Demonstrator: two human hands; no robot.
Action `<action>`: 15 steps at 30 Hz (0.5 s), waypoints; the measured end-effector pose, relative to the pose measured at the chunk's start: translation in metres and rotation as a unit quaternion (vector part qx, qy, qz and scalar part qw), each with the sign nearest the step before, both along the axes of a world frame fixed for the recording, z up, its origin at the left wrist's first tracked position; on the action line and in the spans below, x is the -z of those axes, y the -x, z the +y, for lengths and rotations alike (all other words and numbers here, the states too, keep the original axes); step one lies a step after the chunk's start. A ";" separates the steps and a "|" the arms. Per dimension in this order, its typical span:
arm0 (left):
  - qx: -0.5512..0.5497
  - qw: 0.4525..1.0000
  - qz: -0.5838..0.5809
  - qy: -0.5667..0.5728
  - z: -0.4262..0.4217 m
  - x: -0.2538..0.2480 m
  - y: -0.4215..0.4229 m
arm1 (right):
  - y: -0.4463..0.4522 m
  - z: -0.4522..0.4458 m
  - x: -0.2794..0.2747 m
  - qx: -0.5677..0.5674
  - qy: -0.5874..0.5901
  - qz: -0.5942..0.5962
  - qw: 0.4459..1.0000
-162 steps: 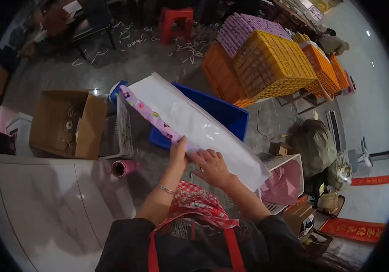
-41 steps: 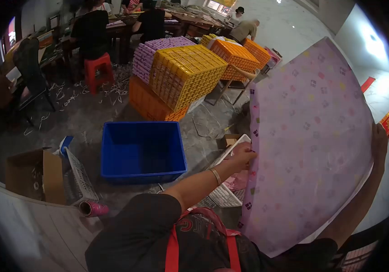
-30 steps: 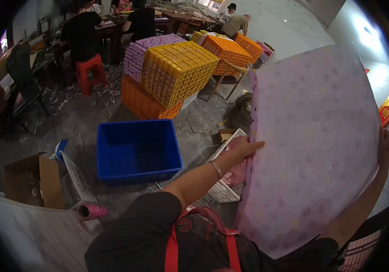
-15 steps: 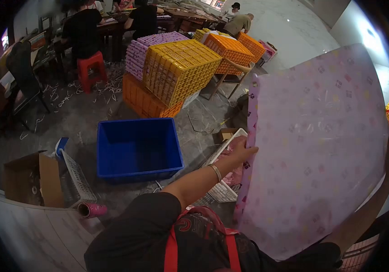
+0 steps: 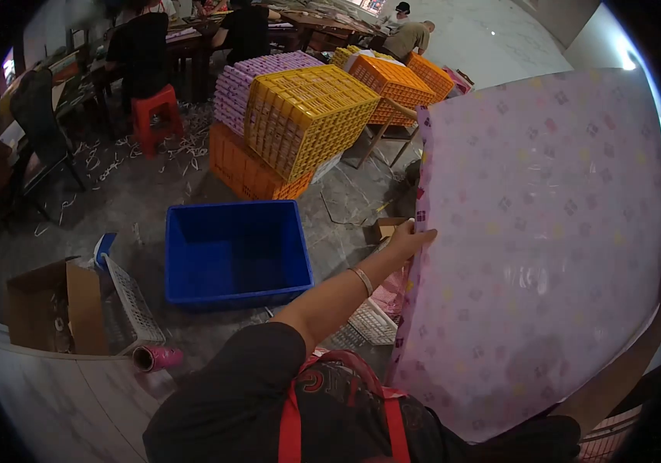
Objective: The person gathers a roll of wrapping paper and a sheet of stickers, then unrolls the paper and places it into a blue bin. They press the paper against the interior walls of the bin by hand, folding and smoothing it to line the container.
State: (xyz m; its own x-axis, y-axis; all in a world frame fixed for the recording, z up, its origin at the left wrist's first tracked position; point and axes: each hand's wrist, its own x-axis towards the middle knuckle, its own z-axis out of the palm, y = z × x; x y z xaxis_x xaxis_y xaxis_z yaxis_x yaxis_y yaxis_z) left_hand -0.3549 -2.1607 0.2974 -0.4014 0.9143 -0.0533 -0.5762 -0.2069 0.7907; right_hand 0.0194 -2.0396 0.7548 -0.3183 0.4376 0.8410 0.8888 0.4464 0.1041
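A large pale pink plastic sheet [image 5: 531, 231] with small printed squares stands raised and spread out on the right. My left hand [image 5: 410, 241], a bangle on its wrist, is closed on the sheet's darker folded left edge. My right arm reaches up along the sheet's right side, and its hand is lost in the dark rim of the view, so its fingers do not show. Beneath my left forearm, a white basket [image 5: 374, 322] with pink material in it is partly hidden by the sheet.
A blue tub [image 5: 238, 251] stands on the floor ahead. Beyond it are stacked yellow crates [image 5: 311, 116], orange crates [image 5: 249, 166] and a wooden chair [image 5: 388, 135]. At left lie a cardboard box [image 5: 57, 309] and a pink roll [image 5: 158, 358]. Several people sit at tables behind.
The sheet's left edge has shifted slightly left and up with my left hand, covering more of the white basket. The sheet looks more evenly spread.
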 end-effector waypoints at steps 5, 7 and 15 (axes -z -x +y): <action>-0.039 0.999 -0.022 0.010 0.025 0.030 0.011 | 0.000 -0.009 0.000 0.001 -0.003 0.004 1.000; -0.098 0.993 -0.060 -0.014 0.023 0.021 0.010 | 0.001 -0.010 -0.002 0.003 -0.002 0.004 1.000; -0.110 0.982 0.151 0.013 0.001 0.001 0.044 | 0.008 -0.022 -0.011 0.008 0.001 0.007 1.000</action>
State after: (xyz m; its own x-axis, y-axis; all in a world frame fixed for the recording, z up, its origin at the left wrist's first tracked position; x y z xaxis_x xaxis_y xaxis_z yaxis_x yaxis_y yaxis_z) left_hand -0.3992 -2.1598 0.2960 -0.5908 0.8032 0.0761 -0.2586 -0.2778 0.9252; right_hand 0.0119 -2.0621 0.7659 -0.2994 0.4443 0.8444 0.8973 0.4319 0.0909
